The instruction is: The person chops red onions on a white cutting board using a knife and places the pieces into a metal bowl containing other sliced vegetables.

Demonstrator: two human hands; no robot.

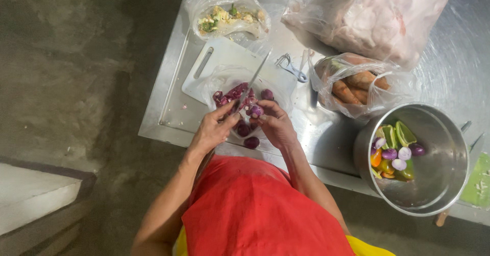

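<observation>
Steel sheeting covers the table [168,118] I look down on, with a dim concrete floor to the left of it. At the near edge, over a white cutting board [214,57], I see a small purple onion [256,110] pinched in the fingers of my left hand [275,126], so that grip is closed around it. My right hand [213,129] is wrapped around the handle of a knife [255,77], whose thin blade slants up and away past the onion. Just under both hands lies a clear plastic bag [224,80] with more purple onions in it, and one loose onion [251,142] sits at the table's edge. Farther out, a blue-handled peeler [292,68] rests beside the board, a bag of carrots [352,85] lies to the right, a bag of scraps [227,16] lies beyond the board, and a steel pot [439,174] holds peeled onions and cut peppers.
</observation>
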